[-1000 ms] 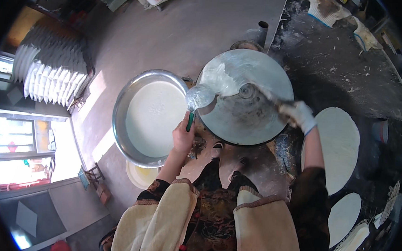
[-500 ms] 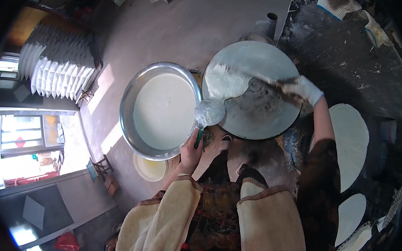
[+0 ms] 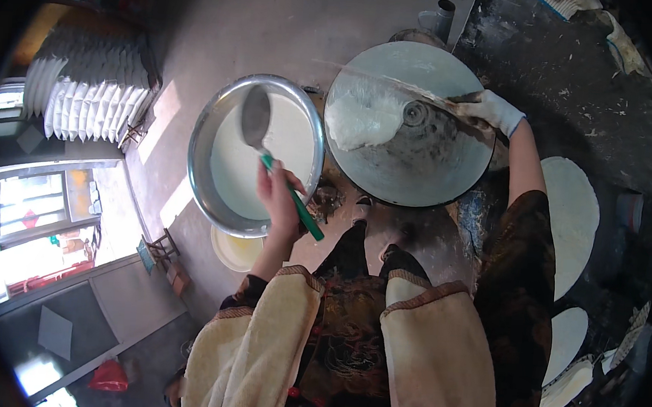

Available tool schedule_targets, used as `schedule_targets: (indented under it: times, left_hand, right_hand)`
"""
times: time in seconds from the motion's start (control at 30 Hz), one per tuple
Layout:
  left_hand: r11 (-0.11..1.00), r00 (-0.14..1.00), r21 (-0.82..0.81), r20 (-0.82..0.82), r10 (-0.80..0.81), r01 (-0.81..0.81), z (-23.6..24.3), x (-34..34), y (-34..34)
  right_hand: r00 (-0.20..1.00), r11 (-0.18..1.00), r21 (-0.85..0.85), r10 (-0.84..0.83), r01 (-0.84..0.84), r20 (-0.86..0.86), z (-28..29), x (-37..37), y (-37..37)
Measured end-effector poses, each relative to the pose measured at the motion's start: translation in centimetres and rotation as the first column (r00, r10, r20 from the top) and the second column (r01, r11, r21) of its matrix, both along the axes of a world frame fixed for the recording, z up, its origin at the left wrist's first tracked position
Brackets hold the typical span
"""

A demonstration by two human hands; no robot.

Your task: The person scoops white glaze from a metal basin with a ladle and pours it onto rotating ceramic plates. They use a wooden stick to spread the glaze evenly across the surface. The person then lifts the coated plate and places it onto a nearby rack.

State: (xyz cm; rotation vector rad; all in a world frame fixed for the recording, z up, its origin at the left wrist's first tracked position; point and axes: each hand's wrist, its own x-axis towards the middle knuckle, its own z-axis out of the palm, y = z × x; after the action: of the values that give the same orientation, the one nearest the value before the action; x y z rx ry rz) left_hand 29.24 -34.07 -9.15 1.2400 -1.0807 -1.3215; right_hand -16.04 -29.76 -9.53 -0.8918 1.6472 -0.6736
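Note:
My left hand is closed round the green handle of a metal ladle, whose bowl is over a wide steel basin. Pale liquid batter lies in the basin. To its right is a round griddle with a dark, worn middle. A white patch of batter covers part of the griddle's left side. At the griddle's right edge, my gloved right hand grips a long, thin spreader, which reaches left across the plate above the batter. The spreader's far end is blurred.
Large, pale flat rounds lie on the dark surface at the right. A pale yellow tub stands below the basin. Beyond the griddle rises a metal pipe. White sacks are stacked at the left, with a small stool nearer me.
My left hand has swung the ladle from the griddle's edge leftward over the basin. The spreader has shifted on the griddle, and the batter patch has changed shape. The whole view has tilted slightly.

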Motion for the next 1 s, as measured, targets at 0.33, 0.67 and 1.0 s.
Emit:
schedule_targets:
  times: [0.33, 0.67, 1.0]
  left_hand:
    - [0.673, 0.741, 0.659, -0.255, 0.621, -0.337, -6.6, 14.5, -0.2]
    - [0.682, 0.538, 0.728, -0.547, 0.642, -0.073, -7.5, 16.8, 1.8]
    - [0.749, 0.637, 0.658, -0.544, 0.546, -0.081, -5.4, 16.6, 4.8]
  right_hand:
    - [0.969, 0.964, 0.120, 0.229, -0.238, 0.089, 3.1, -2.1, 2.3]
    - [0.903, 0.872, 0.235, 0.422, -0.430, 0.085, 3.1, -4.9, 1.2]
    - [0.861, 0.841, 0.195, 0.506, -0.505, 0.051, 2.2, -1.1, -0.6]
